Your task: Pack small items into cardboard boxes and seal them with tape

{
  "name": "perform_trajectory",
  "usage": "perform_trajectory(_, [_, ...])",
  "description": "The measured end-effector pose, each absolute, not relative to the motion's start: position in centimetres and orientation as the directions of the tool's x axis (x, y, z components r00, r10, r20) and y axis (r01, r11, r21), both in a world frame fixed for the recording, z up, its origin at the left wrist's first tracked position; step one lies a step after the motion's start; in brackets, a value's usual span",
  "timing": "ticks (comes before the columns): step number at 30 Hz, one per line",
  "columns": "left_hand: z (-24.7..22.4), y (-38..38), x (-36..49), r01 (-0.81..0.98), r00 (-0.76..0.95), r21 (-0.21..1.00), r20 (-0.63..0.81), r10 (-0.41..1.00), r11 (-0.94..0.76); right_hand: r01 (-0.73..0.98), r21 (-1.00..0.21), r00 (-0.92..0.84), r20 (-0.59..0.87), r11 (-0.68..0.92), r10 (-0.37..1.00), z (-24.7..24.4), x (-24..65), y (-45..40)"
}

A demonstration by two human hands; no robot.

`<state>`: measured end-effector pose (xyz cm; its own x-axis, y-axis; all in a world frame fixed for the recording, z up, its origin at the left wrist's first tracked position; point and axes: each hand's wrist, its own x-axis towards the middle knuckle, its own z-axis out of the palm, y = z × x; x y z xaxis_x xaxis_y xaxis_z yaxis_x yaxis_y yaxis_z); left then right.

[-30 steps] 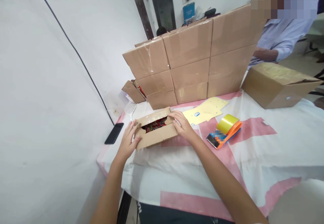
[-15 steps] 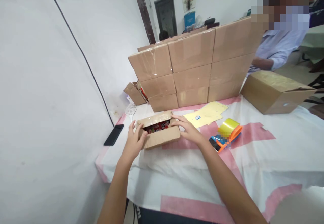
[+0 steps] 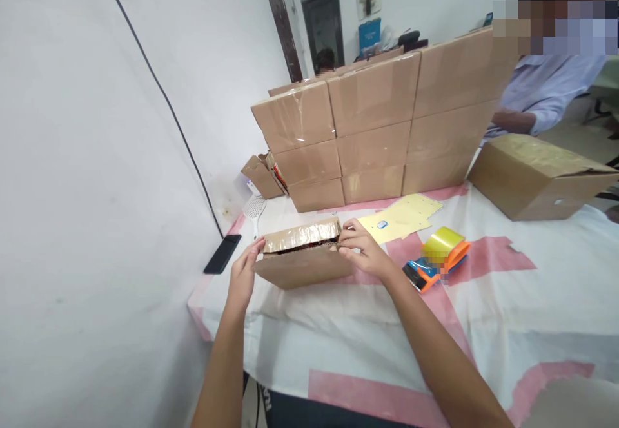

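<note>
A small cardboard box [image 3: 304,271] stands on the cloth-covered table with its front flap raised and a narrow gap along the top. Shiny tape covers its back flap, and the contents are mostly hidden. My left hand [image 3: 245,268] is pressed against the box's left end, fingers along the upper corner. At the right end, my right hand [image 3: 362,249] grips the edges of the flaps with bent fingers. Right of that hand lies a tape dispenser [image 3: 443,257] with a yellow roll and an orange and blue body.
A stack of taped cartons [image 3: 372,135] rises behind the box. Yellow paper sheets [image 3: 403,216] lie before it. A phone [image 3: 222,254] and a white slotted spatula [image 3: 254,209] are at left. Another carton [image 3: 536,180] stands at right, near a seated person [image 3: 546,99].
The front flap has swung upward and now hides the red packets that showed inside. My left hand has shifted from the top opening to the left end; my right fingers have curled over the flap edges.
</note>
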<state>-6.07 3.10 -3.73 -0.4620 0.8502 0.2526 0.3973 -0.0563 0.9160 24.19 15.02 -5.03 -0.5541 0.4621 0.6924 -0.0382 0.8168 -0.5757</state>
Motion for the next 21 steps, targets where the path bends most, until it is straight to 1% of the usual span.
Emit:
perform_trajectory(2, [-4.0,3.0,-6.2,0.457,-0.441,0.887,0.296,0.847,-0.071,-0.020,-0.606,-0.533,0.679,0.795,0.505,-5.0,24.0,14.8])
perform_trajectory(4, [-4.2,3.0,-6.2,0.461,-0.426,0.885,0.290,0.857,-0.070,0.013,-0.645,-0.465,0.673,0.764,0.575,-5.2,23.6,14.5])
perform_trajectory(6, [-4.4,2.9,-6.0,0.410,-0.439,0.910,0.252,0.862,-0.058,0.051,-0.707,-0.343,0.651,0.706,0.677,-5.6,22.9,14.5])
perform_trajectory(7, [-4.5,2.9,-5.8,0.405,-0.443,0.913,0.248,0.861,-0.054,0.070,-0.745,-0.273,0.625,0.663,0.731,-5.8,22.5,14.5])
perform_trajectory(8, [-4.6,2.9,-5.6,0.439,-0.434,0.896,0.271,0.859,-0.061,0.083,-0.782,-0.209,0.592,0.617,0.779,-6.1,22.1,14.5])
perform_trajectory(9, [-4.6,2.9,-5.3,0.520,-0.409,0.851,0.329,0.851,-0.080,0.093,-0.814,-0.160,0.556,0.573,0.815,-6.5,21.7,14.5])
perform_trajectory(10, [-4.6,2.9,-4.9,0.633,-0.360,0.767,0.412,0.837,-0.105,0.100,-0.837,-0.131,0.525,0.538,0.841,-6.8,21.4,14.6])
perform_trajectory(12, [-4.6,2.9,-3.9,0.841,-0.199,0.518,0.563,0.802,-0.154,0.109,-0.860,-0.114,0.487,0.498,0.866,-7.3,20.9,14.6])
perform_trajectory(13, [-4.6,2.9,-3.2,0.905,-0.106,0.389,0.600,0.793,-0.173,0.111,-0.864,-0.115,0.480,0.491,0.870,-7.4,20.8,14.6])
perform_trajectory(15, [-4.6,2.8,-1.7,0.963,0.045,0.188,0.591,0.806,-0.192,0.120,-0.870,-0.110,0.467,0.478,0.878,-7.2,20.7,14.5])
perform_trajectory(16, [-4.6,2.8,-1.0,0.974,0.088,0.124,0.563,0.822,-0.190,0.125,-0.875,-0.099,0.459,0.468,0.883,-6.8,20.8,14.4])
perform_trajectory(18, [-4.6,2.9,0.3,0.986,0.106,0.057,0.514,0.851,-0.157,0.134,-0.885,-0.062,0.441,0.445,0.895,-5.2,21.8,14.0])
perform_trajectory(21, [-4.6,3.1,1.1,0.993,0.071,0.051,0.476,0.876,-0.107,0.141,-0.890,0.071,0.447,0.434,0.892,-2.1,25.9,13.1])
